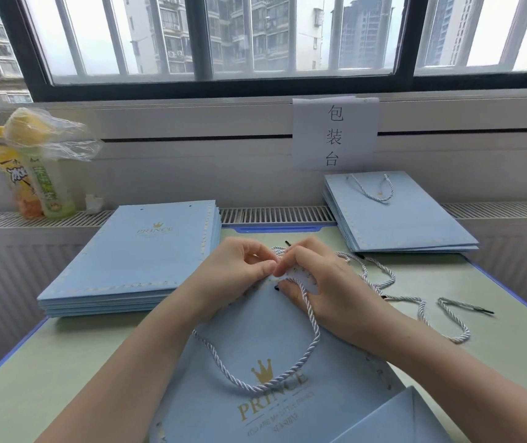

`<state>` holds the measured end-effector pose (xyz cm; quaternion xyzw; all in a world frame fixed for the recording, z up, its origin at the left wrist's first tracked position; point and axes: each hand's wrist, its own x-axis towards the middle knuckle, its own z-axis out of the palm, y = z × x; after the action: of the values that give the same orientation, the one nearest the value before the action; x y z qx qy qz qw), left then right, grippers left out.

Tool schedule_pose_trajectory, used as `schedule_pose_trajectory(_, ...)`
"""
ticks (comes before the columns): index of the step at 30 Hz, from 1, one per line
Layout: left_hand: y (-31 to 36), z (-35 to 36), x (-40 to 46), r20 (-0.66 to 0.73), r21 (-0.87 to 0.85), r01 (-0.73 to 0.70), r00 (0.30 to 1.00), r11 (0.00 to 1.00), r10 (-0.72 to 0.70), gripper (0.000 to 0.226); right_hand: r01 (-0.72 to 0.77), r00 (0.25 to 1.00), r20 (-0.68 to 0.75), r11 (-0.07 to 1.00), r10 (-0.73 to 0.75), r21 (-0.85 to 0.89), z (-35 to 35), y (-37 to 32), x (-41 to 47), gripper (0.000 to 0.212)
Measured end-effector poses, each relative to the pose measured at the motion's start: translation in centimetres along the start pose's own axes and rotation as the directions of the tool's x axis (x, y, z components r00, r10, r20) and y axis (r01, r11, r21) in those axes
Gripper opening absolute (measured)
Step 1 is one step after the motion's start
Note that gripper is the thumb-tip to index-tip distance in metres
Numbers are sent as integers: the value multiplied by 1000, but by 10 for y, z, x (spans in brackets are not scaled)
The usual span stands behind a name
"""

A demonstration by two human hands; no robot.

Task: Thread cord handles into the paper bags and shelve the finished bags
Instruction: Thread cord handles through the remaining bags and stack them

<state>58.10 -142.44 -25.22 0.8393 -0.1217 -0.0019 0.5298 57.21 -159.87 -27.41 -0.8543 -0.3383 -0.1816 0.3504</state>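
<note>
A pale green table [64, 362] stands under a barred window [255, 36], with a stack of flat blue bags [134, 260] on its left and bags with handles already in [396, 215] at its far right. The blue paper bag [255, 394] being worked lies flat at centre, a white twisted cord [307, 356] looped across it. At its top edge the left hand [236, 276] and right hand [323, 279] both pinch the cord, while loose cords [422, 308] lie to the right.
</note>
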Motion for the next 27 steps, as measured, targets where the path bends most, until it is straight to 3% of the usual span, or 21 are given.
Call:
schedule_pose_trajectory(6,-4,-2,2,67,-126,102,993,987,-95,24,12,1000,5,1000,-12,-10,-2,2,1,5)
schedule_pose_trajectory(11,-7,-4,4,133,-222,155,983,963,-127,18,20,1000,10,1000,-20,-17,-4,1,1,4)
schedule_pose_trajectory(13,-8,-11,4,243,-275,200,961,941,-133,11,35,999,3,999,-35,-7,-5,-1,1,4)
schedule_pose_trajectory(16,-13,-24,4,469,-369,284,879,885,-87,30,68,998,0,998,-68,-6,-7,-6,2,3)
schedule_pose_trajectory(18,-16,-29,6,525,-397,304,849,866,-58,37,80,997,7,997,-80,-2,-7,-8,2,2)
schedule_pose_trajectory(27,-15,-23,5,509,-347,275,858,896,-66,29,109,994,19,994,-109,-9,-4,-7,-1,4)
